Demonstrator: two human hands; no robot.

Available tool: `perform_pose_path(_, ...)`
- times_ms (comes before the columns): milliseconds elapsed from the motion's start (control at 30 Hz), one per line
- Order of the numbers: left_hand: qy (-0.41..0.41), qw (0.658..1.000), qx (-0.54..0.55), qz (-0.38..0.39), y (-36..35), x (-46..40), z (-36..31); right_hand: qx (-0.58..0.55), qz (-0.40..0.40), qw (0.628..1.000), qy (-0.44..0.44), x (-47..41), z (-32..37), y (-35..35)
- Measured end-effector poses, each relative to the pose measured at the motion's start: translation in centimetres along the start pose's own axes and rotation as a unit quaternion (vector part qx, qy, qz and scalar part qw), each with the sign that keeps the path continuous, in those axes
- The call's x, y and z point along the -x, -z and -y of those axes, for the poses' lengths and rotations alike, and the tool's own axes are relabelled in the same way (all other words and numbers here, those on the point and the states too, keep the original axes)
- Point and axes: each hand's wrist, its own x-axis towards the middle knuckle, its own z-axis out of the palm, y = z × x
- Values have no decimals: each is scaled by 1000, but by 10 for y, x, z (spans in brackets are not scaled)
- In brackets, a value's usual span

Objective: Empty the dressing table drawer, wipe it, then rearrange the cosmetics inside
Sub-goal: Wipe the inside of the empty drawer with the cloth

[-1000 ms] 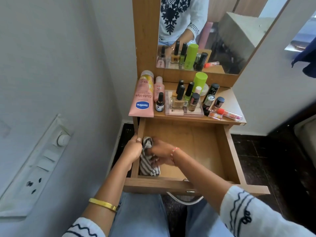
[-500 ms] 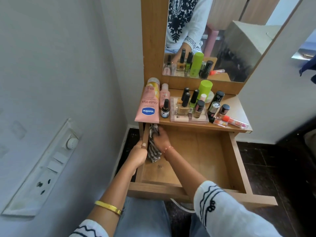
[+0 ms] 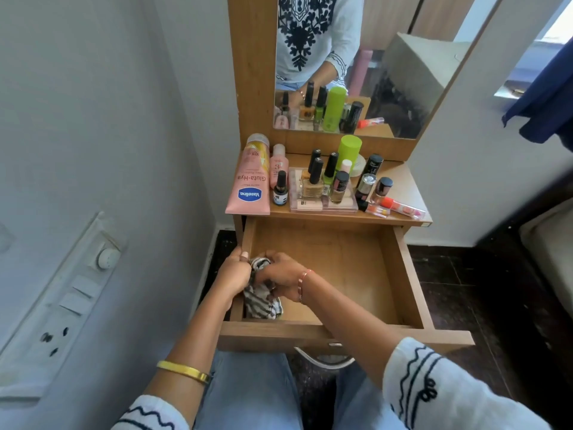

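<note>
My right hand [image 3: 280, 276] squeezes one stripy cloth [image 3: 262, 301] in one open drawer [image 3: 400, 274]. My left hand [image 3: 234, 273] grips its side. One pink tube [image 3: 251, 181] lies up top.

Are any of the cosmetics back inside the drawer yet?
No, the drawer holds only the striped cloth; the cosmetics stand on the tabletop.

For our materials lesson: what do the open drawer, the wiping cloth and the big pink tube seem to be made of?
Drawer: wood-look board, probably laminate, matte, with printed grain and flat cut edges.
Cloth: soft woven fabric, striped dark and light, crumpled in folds under the right hand.
Pink tube: likely glossy plastic, with a flat crimped end and printed label.
</note>
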Motion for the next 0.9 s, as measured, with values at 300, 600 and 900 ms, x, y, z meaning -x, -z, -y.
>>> perform_pose_path(300, -2, 1000, -24, -18, -5, -6, 6, -49, -163, 977, 130, -53, 16, -8)
perform_pose_path(600, -27, 995, -81, -45, -9, -11, 12, 490, -100, 857, 125, -55, -21, 21)
perform_pose_path(900, -47, 982, -166, -72, -11, 1, 9, 625, -184, 752, 96, -53, -22, 60)
